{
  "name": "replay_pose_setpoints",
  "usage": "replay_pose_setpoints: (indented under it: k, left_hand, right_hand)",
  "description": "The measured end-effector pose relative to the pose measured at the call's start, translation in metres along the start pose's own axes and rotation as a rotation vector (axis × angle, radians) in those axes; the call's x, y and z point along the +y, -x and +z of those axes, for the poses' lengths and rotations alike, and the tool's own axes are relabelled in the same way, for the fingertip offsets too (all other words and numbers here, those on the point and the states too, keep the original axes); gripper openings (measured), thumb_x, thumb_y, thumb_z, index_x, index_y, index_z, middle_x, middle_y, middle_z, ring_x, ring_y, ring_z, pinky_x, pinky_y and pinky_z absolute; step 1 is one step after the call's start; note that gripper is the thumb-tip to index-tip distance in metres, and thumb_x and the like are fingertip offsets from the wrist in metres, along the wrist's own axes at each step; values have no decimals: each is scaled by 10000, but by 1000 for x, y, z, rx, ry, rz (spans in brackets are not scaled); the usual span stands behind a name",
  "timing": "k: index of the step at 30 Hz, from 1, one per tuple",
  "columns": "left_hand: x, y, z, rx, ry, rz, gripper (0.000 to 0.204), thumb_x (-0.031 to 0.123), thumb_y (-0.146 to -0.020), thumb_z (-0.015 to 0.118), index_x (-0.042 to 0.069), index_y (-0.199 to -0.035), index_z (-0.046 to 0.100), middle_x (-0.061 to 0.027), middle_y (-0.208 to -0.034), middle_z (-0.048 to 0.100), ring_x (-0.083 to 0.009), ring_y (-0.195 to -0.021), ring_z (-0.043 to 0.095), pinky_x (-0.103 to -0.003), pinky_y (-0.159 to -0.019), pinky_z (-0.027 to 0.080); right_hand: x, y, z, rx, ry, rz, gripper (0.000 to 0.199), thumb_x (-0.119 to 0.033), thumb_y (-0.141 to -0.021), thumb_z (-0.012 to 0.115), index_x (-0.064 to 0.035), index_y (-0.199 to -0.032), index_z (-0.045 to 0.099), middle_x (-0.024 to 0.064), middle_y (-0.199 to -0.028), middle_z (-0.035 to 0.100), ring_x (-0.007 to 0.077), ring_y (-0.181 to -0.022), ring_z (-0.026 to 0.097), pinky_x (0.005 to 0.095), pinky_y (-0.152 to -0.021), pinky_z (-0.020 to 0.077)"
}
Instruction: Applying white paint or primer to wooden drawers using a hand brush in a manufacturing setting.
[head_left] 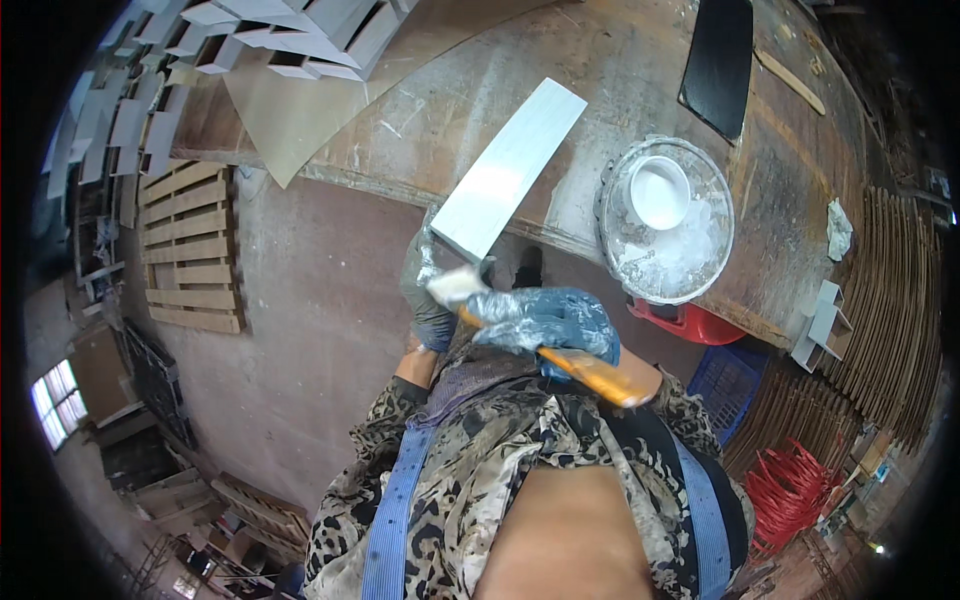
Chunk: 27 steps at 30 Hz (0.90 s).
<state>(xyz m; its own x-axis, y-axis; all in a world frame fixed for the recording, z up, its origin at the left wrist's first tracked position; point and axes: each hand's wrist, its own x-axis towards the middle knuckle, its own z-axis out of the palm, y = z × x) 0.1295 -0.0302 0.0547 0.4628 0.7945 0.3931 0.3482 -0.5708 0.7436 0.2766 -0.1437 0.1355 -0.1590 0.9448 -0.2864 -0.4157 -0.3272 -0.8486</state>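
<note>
A long, narrow white board [510, 165] lies slantwise at the table's front edge, its near end sticking out past the edge. My left hand [420, 285], in a grey glove smeared with white, is closed at that near end; its fingertips are partly hidden by the board. In a blue glove coated with white, my right hand [560, 322] grips a paintbrush [600, 377] by its orange handle. The pale bristles are just below the board's near end, close to my left hand and apart from the board's face.
A round tub [670, 270] with white residue and a white cup [660, 193] stands right on the worn wooden table [400, 130]. Beyond lie a black panel [718, 65] and a wooden stick [790, 82]. White pieces [330, 35] are stacked far left; a wooden pallet [192, 248] is at left.
</note>
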Motion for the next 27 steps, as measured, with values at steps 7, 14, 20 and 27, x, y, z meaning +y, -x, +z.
replay_pose_setpoints:
  k: [7, 14, 20, 27]
  left_hand:
    - [3, 1, 2, -81, -208, -188, 674, 305, -606, 781, 21, -1150, 502, -129, -1041, 580, -254, -907, 591, -324, -771, 492]
    - [16, -6, 5, -52, -305, -113, 777, 387, -537, 811, 15, -1144, 499, -128, -1060, 580, -252, -931, 594, -321, -790, 494]
    - [17, -3, 8, -65, -264, -156, 771, 351, -531, 821, 5, -1139, 496, -143, -1053, 579, -262, -931, 592, -322, -792, 491]
    - [17, 3, 11, -47, -281, -225, 760, 328, -514, 827, 16, -1130, 509, -134, -1063, 580, -272, -954, 575, -341, -824, 475]
  right_hand:
    - [-19, -39, -56, 470, -237, -545, 197, -81, -744, 662, -30, -904, 559, 101, -952, 586, 222, -962, 555, 383, -861, 460]
    - [-52, -64, -203, 961, 74, -724, 198, -27, -744, 629, -24, -937, 585, 77, -926, 607, 166, -855, 564, 286, -790, 449]
    - [-66, -75, -215, 727, -18, -497, 299, -77, -722, 666, -7, -998, 574, 93, -966, 616, 178, -881, 590, 324, -780, 479]
    - [-88, -114, -243, 765, 39, -539, 296, -88, -726, 642, -26, -1009, 583, 76, -962, 618, 169, -837, 590, 290, -737, 483]
